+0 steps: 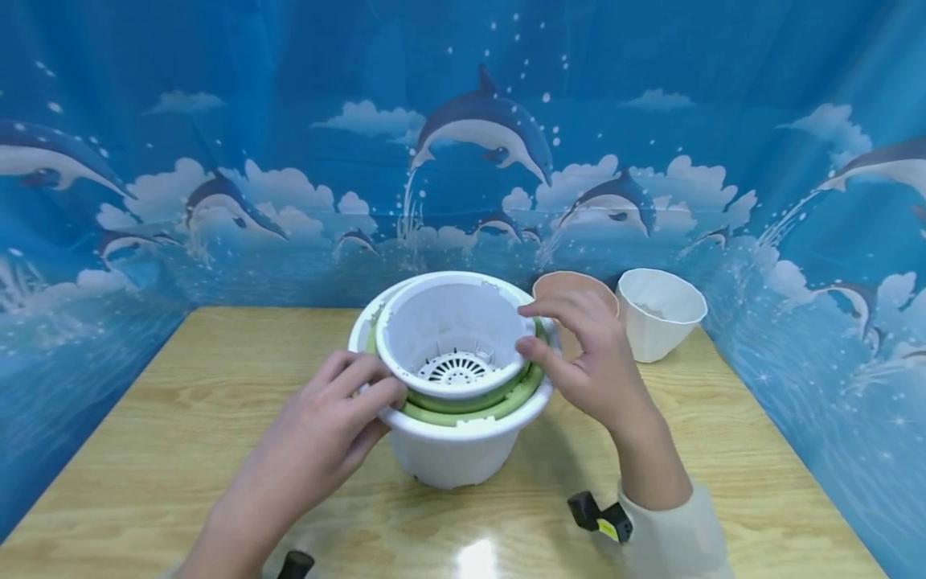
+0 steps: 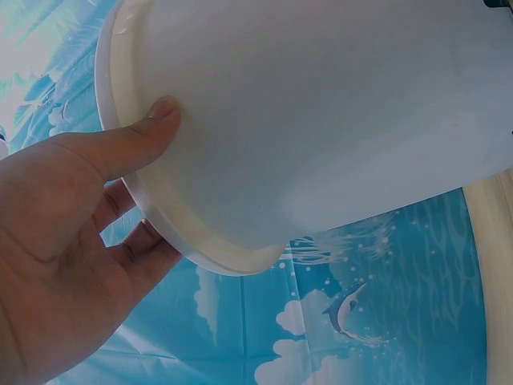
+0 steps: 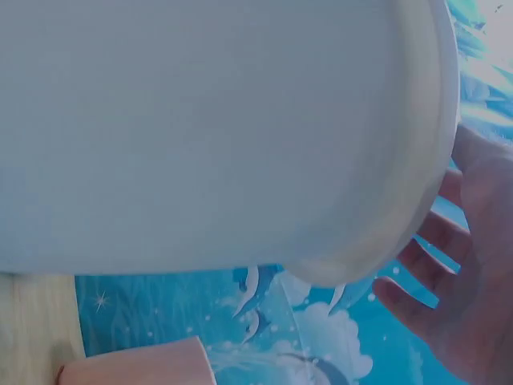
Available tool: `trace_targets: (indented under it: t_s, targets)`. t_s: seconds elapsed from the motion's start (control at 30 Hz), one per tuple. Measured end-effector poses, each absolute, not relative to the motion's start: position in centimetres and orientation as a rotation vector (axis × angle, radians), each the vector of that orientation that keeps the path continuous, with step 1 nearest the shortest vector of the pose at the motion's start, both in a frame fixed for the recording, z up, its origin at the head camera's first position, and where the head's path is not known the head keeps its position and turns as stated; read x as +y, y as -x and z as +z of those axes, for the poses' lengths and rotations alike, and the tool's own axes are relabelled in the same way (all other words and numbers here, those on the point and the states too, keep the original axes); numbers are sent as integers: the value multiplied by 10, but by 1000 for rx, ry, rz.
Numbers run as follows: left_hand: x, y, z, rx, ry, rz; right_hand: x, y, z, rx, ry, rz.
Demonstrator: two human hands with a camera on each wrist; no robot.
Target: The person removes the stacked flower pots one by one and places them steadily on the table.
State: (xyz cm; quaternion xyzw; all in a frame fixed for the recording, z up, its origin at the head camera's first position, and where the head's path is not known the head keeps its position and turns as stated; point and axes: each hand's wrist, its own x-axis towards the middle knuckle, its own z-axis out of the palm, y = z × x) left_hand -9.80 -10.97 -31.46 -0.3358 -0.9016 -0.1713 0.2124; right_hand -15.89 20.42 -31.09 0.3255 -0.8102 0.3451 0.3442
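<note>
In the head view, several pots stand nested on the table. A large white pot (image 1: pixel 452 460) is outermost, a green rim (image 1: pixel 441 418) shows inside it, and a smaller white pot (image 1: pixel 448 310) with a slotted bottom sits on top. My left hand (image 1: pixel 336 414) grips the large pot's rim at the front left. In the left wrist view its thumb (image 2: pixel 148 136) presses the outer wall while the fingers reach over the rim. At the small pot's right rim, my right hand (image 1: pixel 589 354) has its index fingertip and thumb close together at the edge. Its other fingers spread loosely in the right wrist view.
Behind my right hand stands an orange pot (image 1: pixel 567 283), partly hidden. A white faceted pot (image 1: pixel 654 330) with something pale inside is to its right. Wooden tabletop (image 1: pixel 239 386) extends around the pots, and a blue dolphin-print curtain (image 1: pixel 304 96) encloses the back and sides.
</note>
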Motion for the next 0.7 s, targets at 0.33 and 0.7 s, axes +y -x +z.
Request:
trace_targets:
  t_s: [0.33, 0.7]
  targets:
    - [-110, 99, -315, -2502, 935, -474, 194, 147, -310, -2204, -957, 868]
    - [-110, 100, -316, -2502, 934, -477, 189, 142, -308, -2271, -1004, 811]
